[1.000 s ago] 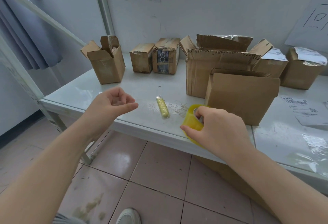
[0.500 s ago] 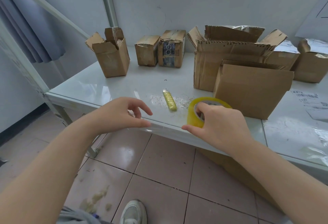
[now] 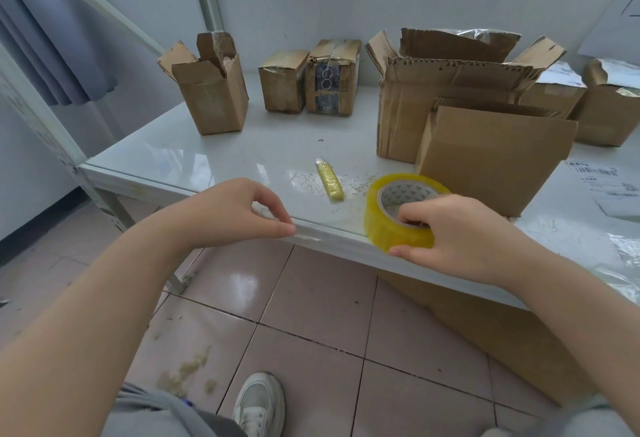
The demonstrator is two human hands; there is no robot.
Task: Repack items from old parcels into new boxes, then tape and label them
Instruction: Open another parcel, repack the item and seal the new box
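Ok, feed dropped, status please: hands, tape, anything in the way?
Right hand grips yellow tape roll at table edge. Left hand pinched, nothing plainly held. Yellow box cutter lies beyond, untouched.

- Left hand (image 3: pixel 239 209) hangs over the front edge of the table (image 3: pixel 207 159), palm down. Fingers are curled in toward the thumb, and I can't see anything between them.
- Right hand (image 3: pixel 460 232) grips the tape roll (image 3: pixel 398 228) at that same edge, fingers hooked into the core and thumb against the outer side.
- Both forearms are bare and reach forward from low in the view.
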